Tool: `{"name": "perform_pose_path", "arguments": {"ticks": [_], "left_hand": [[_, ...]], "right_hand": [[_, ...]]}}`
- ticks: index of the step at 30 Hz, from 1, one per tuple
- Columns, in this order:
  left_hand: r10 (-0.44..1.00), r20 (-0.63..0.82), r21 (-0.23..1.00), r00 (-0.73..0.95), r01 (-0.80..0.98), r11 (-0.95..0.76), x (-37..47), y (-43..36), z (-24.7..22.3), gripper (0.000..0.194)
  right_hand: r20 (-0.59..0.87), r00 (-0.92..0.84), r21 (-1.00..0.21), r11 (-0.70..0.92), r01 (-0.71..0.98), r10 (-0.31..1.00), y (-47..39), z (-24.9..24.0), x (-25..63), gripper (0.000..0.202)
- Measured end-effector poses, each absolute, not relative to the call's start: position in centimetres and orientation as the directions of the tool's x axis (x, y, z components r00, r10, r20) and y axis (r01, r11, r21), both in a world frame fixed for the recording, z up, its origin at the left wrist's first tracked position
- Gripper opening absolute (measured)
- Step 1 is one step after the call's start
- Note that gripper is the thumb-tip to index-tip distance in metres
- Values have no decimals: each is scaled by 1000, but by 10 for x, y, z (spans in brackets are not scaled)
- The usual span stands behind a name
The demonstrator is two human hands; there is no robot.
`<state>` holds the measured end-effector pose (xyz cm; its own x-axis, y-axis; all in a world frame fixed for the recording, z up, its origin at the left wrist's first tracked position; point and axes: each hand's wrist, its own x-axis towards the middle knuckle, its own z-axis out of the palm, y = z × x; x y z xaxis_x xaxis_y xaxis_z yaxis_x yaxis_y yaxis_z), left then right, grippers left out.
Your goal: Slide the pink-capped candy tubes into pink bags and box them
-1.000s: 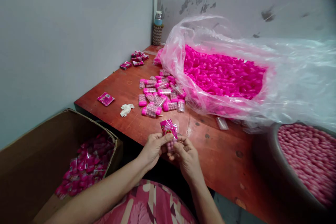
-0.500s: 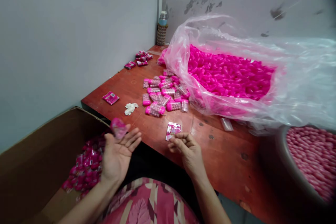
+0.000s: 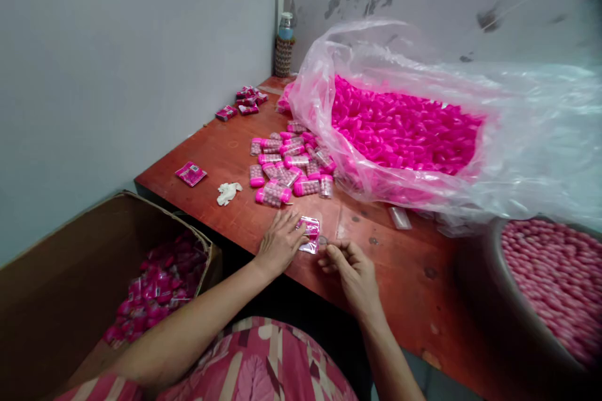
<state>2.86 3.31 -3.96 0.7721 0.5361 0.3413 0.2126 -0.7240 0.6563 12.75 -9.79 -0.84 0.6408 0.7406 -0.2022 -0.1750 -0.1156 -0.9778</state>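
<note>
A small pink printed packet lies on the table near its front edge. My left hand rests at its left side, fingers stretched out and fingertips touching the packet. By the packet's right edge, my right hand is closed in a pinch; a small clear or greyish bit shows at its fingertips, too small to name. Beyond the hands lies a pile of clear, pink-capped little bottles filled with pink balls.
On the left stands a cardboard box with many pink packets inside. A crumpled white tissue and a pink packet lie on the table. Behind is a plastic bag of pink caps; at right, a tub of pink balls.
My left hand has moved right from above the box's edge to the packet on the table. The blurred pink packet at that hand is gone from it. My right hand stays beside the packet.
</note>
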Motion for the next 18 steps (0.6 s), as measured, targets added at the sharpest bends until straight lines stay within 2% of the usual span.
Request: {"name": "perform_pose_path", "arguments": {"ticks": [2,4,6,9,11,13,14,16,18], "left_hand": [[498,384,553,778,238,-798,27,34,-47,23],[469,436,505,768,222,-834,24,35,-51,23],[454,485,516,748,175,-838,22,33,-50,25],[494,494,631,715,96,-770,19,27,-38,28],[613,418,778,670,84,-623,18,22,-27,35],[743,237,931,626,72,-358,15,20,-16,42],[762,122,976,635,61,-207,14,21,-12,41],[708,-79,997,702,39,73,11,23,-8,32],[627,-210,956,750,23,294,9,26,-9,27]], "right_hand": [[-191,651,-982,-139,-131,735,-95,-11,129,24],[-151,676,-987,-144,-68,721,-90,-14,130,23],[-108,686,-992,-119,-32,719,-82,-15,129,24],[-126,651,-989,-41,-144,749,-70,-13,129,31],[-161,646,-972,-6,-236,746,-64,-11,130,32],[-183,653,-962,4,-274,735,-61,-8,131,32],[-190,638,-960,-4,-281,746,-60,-7,131,33],[-198,563,-962,-50,-267,802,-57,-6,134,32],[-172,488,-983,-114,-147,856,-51,-5,140,28]]}}
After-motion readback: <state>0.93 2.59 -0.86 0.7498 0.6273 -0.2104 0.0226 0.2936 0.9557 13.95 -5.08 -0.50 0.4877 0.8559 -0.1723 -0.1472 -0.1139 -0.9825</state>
